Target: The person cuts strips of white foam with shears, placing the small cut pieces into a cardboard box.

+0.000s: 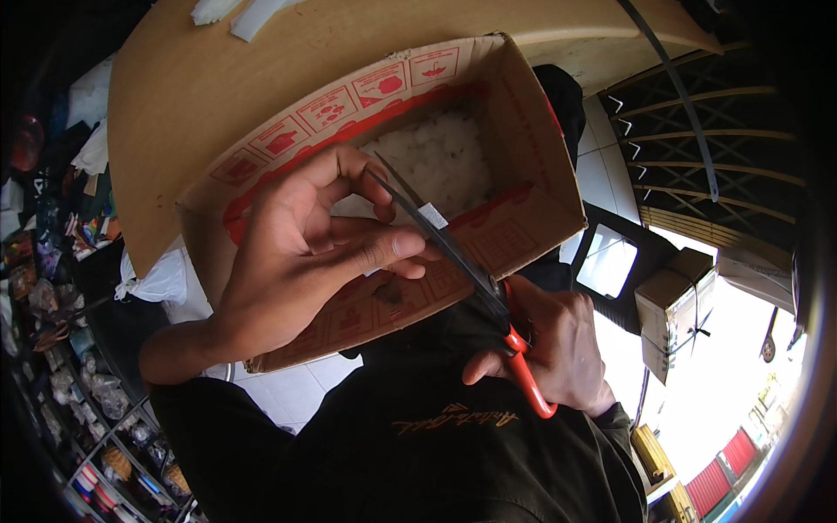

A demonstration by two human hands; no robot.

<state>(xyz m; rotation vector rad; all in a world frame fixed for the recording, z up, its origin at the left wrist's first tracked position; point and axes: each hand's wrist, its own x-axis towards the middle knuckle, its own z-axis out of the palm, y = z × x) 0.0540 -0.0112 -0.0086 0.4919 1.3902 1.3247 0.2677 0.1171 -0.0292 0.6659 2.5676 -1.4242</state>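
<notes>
My right hand (pixel 562 336) grips a pair of scissors (pixel 528 376) with red handles and dark blades, which point up and left. The blades stand a little apart, with a small white piece (pixel 433 215) at them. Close beside the blades, my left hand (pixel 305 235) is closed in a pinch, thumb against fingers, on what looks like a thin white strip; most of it is hidden by the fingers. Both hands are over an open cardboard box (pixel 539 131) with red printing. Inside it lies a heap of small white pieces (pixel 449 157), partly covered by my left hand.
A curved wooden table (pixel 166 113) lies beyond the box, with white strips (pixel 257 17) at its far edge. On the left are a white plastic bag (pixel 161 277) and shelves of packed goods (pixel 105 392). A tied carton (pixel 670 305) stands to the right, near a folding metal gate (pixel 706 131).
</notes>
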